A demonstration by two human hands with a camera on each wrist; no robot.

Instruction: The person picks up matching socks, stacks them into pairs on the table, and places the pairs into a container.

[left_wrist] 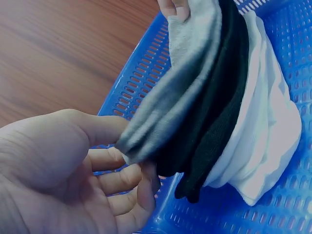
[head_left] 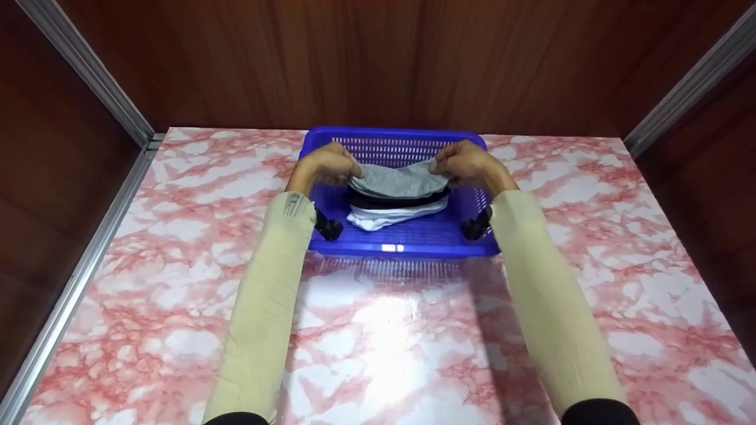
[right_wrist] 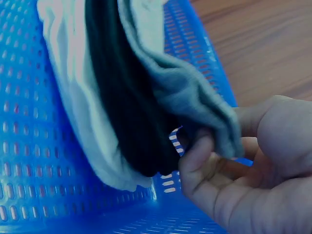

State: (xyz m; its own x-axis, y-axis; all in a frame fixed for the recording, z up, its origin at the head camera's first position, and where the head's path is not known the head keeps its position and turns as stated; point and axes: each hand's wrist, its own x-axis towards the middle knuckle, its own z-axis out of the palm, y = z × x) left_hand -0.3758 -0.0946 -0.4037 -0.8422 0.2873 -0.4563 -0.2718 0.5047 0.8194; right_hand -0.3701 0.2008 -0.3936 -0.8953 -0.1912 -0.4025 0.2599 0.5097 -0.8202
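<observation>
A folded grey cloth [head_left: 401,180] stretches between my two hands at the back of a pile inside the blue basket [head_left: 407,251]. My left hand [head_left: 332,164] pinches its left end between thumb and fingers. The opposite end is pinched by my right hand [head_left: 466,163]. Directly in front of the grey piece lies a folded black cloth [left_wrist: 219,112], and in front of that some folded white cloth [head_left: 396,213]. In the right wrist view, the grey end [right_wrist: 195,92] sags over the fingers, next to the black layers [right_wrist: 131,107]. Whether these are socks cannot be told for certain.
The basket has slotted walls and stands on a red-and-white marbled table [head_left: 384,336], close to the brown wood-grain back panel [head_left: 390,65]. Side panels with metal edging [head_left: 82,277] flank the table. Dark wrist mounts [head_left: 328,225] hang over the basket's front corners.
</observation>
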